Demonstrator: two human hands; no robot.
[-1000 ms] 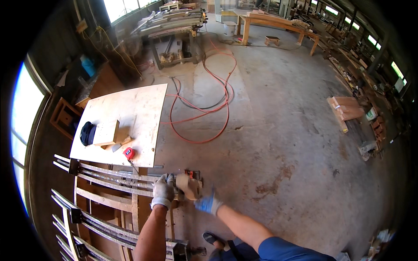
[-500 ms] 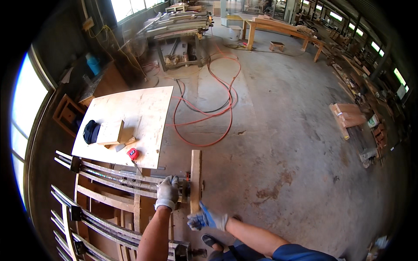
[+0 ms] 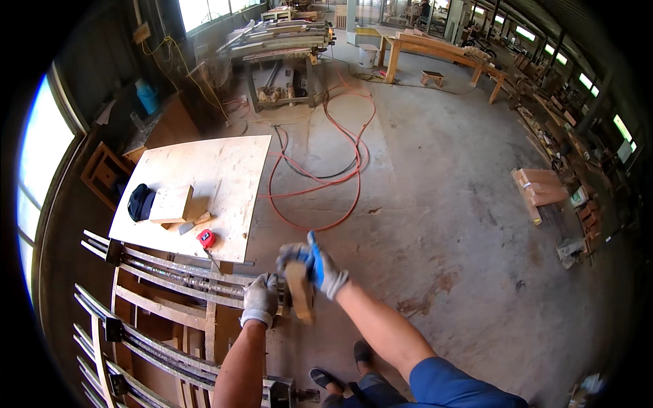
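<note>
My left hand (image 3: 260, 299), in a whitish work glove, is closed over the right end of a long bar clamp (image 3: 183, 288) at the lower left. Just right of it, a short wooden bar (image 3: 299, 294) stands across the clamp's end, blurred by motion. My right hand (image 3: 313, 266), in a grey and blue glove, has its fingers wrapped round the bar's far end, thumb pointing up. Below the rails lie framed wooden pieces (image 3: 163, 309). Beyond the clamp, a pale plywood sheet (image 3: 224, 163) bears a wooden block (image 3: 172, 204), a red tape measure (image 3: 206, 238) and a putty knife (image 3: 194, 224).
A dark cap (image 3: 141, 202) lies beside the block. Red hose (image 3: 359, 183) loops over the concrete floor (image 3: 435, 170) ahead. More clamps (image 3: 156, 350) lie nearer me on the left. Stacked boards (image 3: 541, 187) sit at the right, and a long wooden bench (image 3: 435, 46) stands far back.
My right hand has moved from the bar's near end away from me to its far end. The bar has turned and tilted. My left hand keeps its place on the clamp.
</note>
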